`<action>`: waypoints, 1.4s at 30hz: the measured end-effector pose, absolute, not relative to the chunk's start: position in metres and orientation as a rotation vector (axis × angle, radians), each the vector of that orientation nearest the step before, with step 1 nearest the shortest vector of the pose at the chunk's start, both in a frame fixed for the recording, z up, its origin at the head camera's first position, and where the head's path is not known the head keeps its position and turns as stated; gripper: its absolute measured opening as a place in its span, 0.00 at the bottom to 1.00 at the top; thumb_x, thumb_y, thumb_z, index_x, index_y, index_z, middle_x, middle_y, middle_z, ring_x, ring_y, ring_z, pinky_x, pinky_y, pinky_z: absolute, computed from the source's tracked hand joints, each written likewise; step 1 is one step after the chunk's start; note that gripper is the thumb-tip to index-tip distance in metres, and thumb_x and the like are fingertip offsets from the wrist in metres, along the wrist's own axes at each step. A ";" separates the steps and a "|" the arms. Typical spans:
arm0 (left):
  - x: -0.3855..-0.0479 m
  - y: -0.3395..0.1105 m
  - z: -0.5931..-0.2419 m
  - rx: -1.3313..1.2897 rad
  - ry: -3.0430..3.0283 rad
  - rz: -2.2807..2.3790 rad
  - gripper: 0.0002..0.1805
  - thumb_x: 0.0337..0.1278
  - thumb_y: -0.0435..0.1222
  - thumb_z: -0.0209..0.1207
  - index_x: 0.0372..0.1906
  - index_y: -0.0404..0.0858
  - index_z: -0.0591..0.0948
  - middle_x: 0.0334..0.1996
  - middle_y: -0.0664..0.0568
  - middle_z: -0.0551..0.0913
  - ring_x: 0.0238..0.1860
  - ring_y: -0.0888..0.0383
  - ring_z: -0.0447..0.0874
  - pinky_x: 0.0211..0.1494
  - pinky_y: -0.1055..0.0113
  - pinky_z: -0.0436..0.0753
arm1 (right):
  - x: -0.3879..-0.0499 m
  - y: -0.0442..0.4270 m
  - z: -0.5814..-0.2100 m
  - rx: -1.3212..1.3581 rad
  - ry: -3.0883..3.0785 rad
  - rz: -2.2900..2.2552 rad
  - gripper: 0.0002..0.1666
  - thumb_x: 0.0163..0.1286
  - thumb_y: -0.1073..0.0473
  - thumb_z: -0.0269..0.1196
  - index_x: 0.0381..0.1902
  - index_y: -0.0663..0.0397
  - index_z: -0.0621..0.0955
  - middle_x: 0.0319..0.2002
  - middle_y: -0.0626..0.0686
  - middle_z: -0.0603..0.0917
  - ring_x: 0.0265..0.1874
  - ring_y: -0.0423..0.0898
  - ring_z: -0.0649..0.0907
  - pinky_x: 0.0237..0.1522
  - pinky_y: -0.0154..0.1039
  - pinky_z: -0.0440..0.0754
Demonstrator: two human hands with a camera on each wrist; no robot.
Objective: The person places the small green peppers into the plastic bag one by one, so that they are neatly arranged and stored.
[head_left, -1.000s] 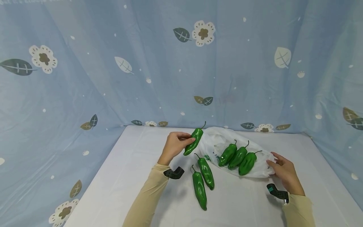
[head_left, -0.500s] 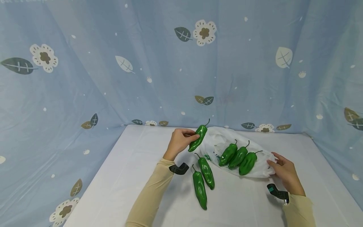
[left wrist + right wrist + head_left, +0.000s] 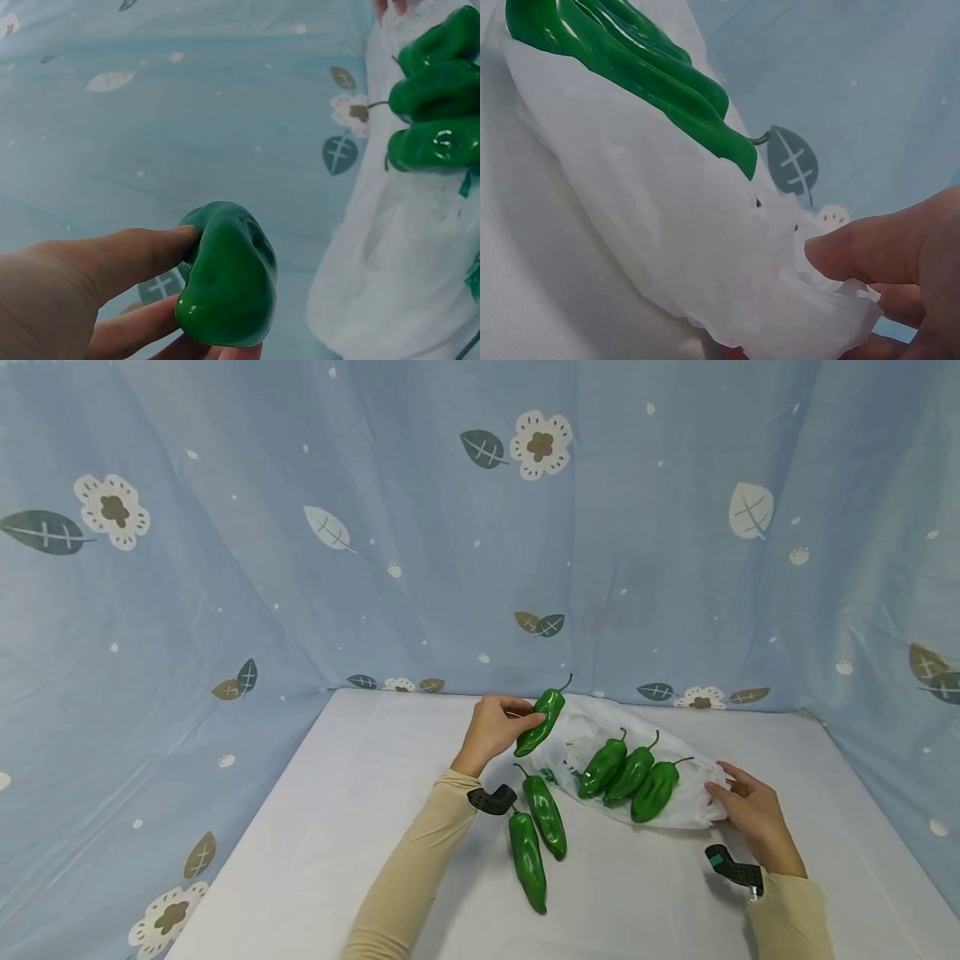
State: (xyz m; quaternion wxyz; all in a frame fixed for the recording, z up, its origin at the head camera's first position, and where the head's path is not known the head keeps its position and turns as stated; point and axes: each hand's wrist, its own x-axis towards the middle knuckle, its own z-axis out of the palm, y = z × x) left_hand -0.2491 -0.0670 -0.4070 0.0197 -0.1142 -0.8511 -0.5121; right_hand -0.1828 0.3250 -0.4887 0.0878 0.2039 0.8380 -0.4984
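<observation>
Blue patterned curtain (image 3: 420, 543) fills the upper frame. Near centre, the left hand (image 3: 491, 728) pinches a green pepper (image 3: 542, 722); at lower right, the right hand (image 3: 757, 818) pinches a white bag (image 3: 696, 789), its small green print illegible. Three peppers (image 3: 628, 777) lie on it, two more (image 3: 528, 862) at lower centre.

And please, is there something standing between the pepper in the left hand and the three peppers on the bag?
No other object is visible between the pepper in the left hand and the three peppers; only creased plastic of the bag lies there.
</observation>
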 end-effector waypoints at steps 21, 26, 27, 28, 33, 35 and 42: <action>-0.263 -0.036 -0.419 -0.385 -2.744 -1.498 0.19 0.61 0.41 0.72 0.52 0.34 0.89 0.46 0.44 0.91 0.46 0.50 0.91 0.44 0.63 0.89 | -0.183 0.328 -0.489 0.595 2.518 -1.459 0.43 0.81 0.47 0.52 0.83 0.58 0.51 0.76 0.77 0.55 0.66 0.66 0.68 0.56 0.48 0.81; -0.263 -0.030 -0.420 -0.376 -2.797 -1.441 0.18 0.61 0.42 0.72 0.51 0.35 0.89 0.45 0.45 0.91 0.45 0.51 0.90 0.44 0.64 0.88 | -0.183 0.326 -0.489 0.612 2.514 -1.477 0.42 0.81 0.48 0.52 0.83 0.58 0.52 0.76 0.77 0.55 0.68 0.68 0.67 0.66 0.61 0.78; -0.263 -0.029 -0.420 -0.374 -2.807 -1.430 0.18 0.61 0.42 0.72 0.51 0.35 0.89 0.45 0.45 0.91 0.45 0.51 0.90 0.44 0.64 0.88 | -0.183 0.326 -0.490 0.614 2.514 -1.479 0.42 0.81 0.48 0.51 0.83 0.58 0.52 0.77 0.78 0.55 0.69 0.69 0.67 0.69 0.63 0.75; -0.264 -0.028 -0.420 -0.371 -2.820 -1.416 0.18 0.61 0.42 0.72 0.51 0.35 0.89 0.45 0.45 0.91 0.45 0.52 0.90 0.44 0.65 0.87 | -0.183 0.325 -0.490 0.618 2.509 -1.487 0.42 0.81 0.48 0.51 0.83 0.58 0.51 0.77 0.78 0.55 0.70 0.70 0.66 0.71 0.65 0.72; -0.265 -0.023 -0.422 -0.363 -2.852 -1.376 0.17 0.61 0.43 0.72 0.49 0.36 0.90 0.43 0.46 0.91 0.41 0.55 0.89 0.43 0.67 0.86 | -0.183 0.326 -0.490 0.619 2.499 -1.503 0.43 0.81 0.48 0.52 0.83 0.58 0.51 0.77 0.78 0.53 0.71 0.70 0.65 0.72 0.66 0.70; -0.265 -0.022 -0.424 -0.359 -2.862 -1.368 0.17 0.61 0.43 0.72 0.48 0.36 0.90 0.43 0.46 0.91 0.41 0.55 0.89 0.42 0.67 0.86 | -0.182 0.326 -0.490 0.607 2.508 -1.497 0.43 0.81 0.48 0.52 0.83 0.58 0.51 0.77 0.78 0.54 0.70 0.69 0.66 0.67 0.62 0.77; -0.268 -0.016 -0.429 -0.362 -2.909 -1.318 0.17 0.61 0.43 0.72 0.49 0.36 0.90 0.45 0.46 0.91 0.44 0.54 0.90 0.46 0.65 0.87 | -0.181 0.328 -0.490 0.557 2.532 -1.486 0.43 0.81 0.47 0.53 0.83 0.60 0.53 0.75 0.77 0.57 0.64 0.65 0.70 0.38 0.25 0.76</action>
